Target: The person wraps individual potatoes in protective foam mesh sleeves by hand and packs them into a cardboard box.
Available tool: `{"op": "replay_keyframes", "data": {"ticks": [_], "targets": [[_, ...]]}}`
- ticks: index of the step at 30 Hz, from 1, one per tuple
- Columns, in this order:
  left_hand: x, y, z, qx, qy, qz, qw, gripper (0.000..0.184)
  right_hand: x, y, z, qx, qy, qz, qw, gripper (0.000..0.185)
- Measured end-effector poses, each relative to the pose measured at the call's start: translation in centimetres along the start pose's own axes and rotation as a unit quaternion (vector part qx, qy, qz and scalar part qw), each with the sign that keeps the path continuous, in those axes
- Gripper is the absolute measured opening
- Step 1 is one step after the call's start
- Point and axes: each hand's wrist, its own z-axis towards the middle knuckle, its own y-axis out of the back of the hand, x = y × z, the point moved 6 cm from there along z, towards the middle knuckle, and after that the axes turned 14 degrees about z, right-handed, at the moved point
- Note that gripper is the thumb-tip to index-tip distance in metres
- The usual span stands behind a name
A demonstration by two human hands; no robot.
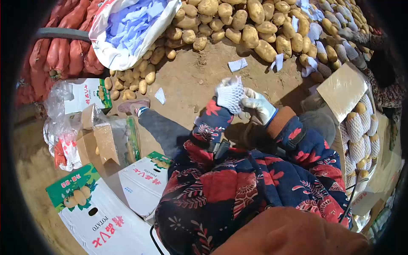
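Observation:
A white foam net sleeve (230, 97) covers much of my left hand (224, 85), which is closed around it, its fingers mostly hidden. At the sleeve's right side, my right hand (258, 105), in a pale glove, has its fingers bent and pinched at the net's edge. Whether a potato is inside the net cannot be made out. Beyond my hands lies a big heap of bare potatoes (240, 23). Two loose foam nets rest on the dirt: one flat piece (237, 64) ahead and a smaller piece (160, 96) to the left.
A white sack (100, 46) of bluish foam nets stands ahead left, beside red sacks (55, 55). Potato cartons (114, 221) lie at left. On the right, an open box holds netted potatoes (359, 131). Another person's gloved hand (359, 61) is at the heap's far right.

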Motion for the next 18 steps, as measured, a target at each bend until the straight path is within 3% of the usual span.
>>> {"op": "replay_keyframes", "data": {"ticks": [2, 3, 4, 5, 6, 7, 9, 10, 11, 13, 14, 15, 17, 18], "targets": [[-0.7, 0.5, -0.6, -0.08, -0.151, -0.132, 0.976, 0.038, 0.7, -1.0, -0.1, -0.012, -0.001, -0.027, 1.0, 0.032], [-0.4, 0.4, -0.1, -0.073, -0.141, -0.135, 0.978, 0.038, 0.6, -0.6, -0.3, -0.023, -0.041, -0.141, 0.989, 0.028], [-0.4, 1.6, 0.0, -0.185, -0.149, 0.017, 0.971, 0.03, 0.7, -0.4, -0.7, -0.036, -0.082, -0.253, 0.963, 0.026], [-0.7, 2.4, 0.3, -0.288, -0.155, 0.172, 0.929, 0.022, 1.1, -0.2, -1.6, -0.06, -0.142, -0.339, 0.928, 0.02], [0.4, 3.5, 2.7, -0.261, -0.184, 0.229, 0.92, 0.019, 1.9, -1.4, -2.6, -0.046, -0.148, -0.344, 0.926, 0.019], [-0.3, 2.2, 3.5, -0.272, -0.135, 0.243, 0.922, 0.019, 2.5, -3.1, -4.0, -0.031, -0.155, -0.349, 0.924, 0.018], [0.8, 3.4, 7.8, -0.311, -0.157, 0.322, 0.88, 0.022, 5.9, -8.0, -6.8, 0.03, -0.017, -0.443, 0.896, 0.018], [0.1, 3.6, 9.6, -0.304, -0.157, 0.44, 0.83, 0.03, 8.1, -9.3, -7.9, 0.098, 0.098, -0.583, 0.8, 0.02], [-0.4, 4.4, 11.7, -0.301, -0.153, 0.442, 0.831, 0.03, 9.3, -8.6, -8.8, 0.088, 0.154, -0.55, 0.816, 0.019], [-2.9, 3.5, 15.0, -0.327, -0.178, 0.615, 0.695, 0.032, 10.8, -5.6, -10.1, -0.022, 0.104, -0.384, 0.917, 0.019], [-4.0, 2.6, 16.4, -0.321, -0.195, 0.665, 0.646, 0.033, 11.2, -4.0, -10.1, -0.078, 0.1, -0.339, 0.932, 0.02], [-4.8, 2.3, 18.0, -0.34, -0.186, 0.666, 0.638, 0.033, 11.8, -3.3, -10.5, -0.107, 0.085, -0.404, 0.904, 0.022], [-6.6, 1.9, 21.9, -0.353, -0.158, 0.714, 0.583, 0.037, 13.5, -5.3, -10.8, -0.053, 0.209, -0.535, 0.817, 0.021], [-7.6, 1.7, 23.6, -0.369, -0.164, 0.709, 0.578, 0.04, 14.1, -5.5, -11.0, 0.054, 0.24, -0.537, 0.807, 0.017]]}}
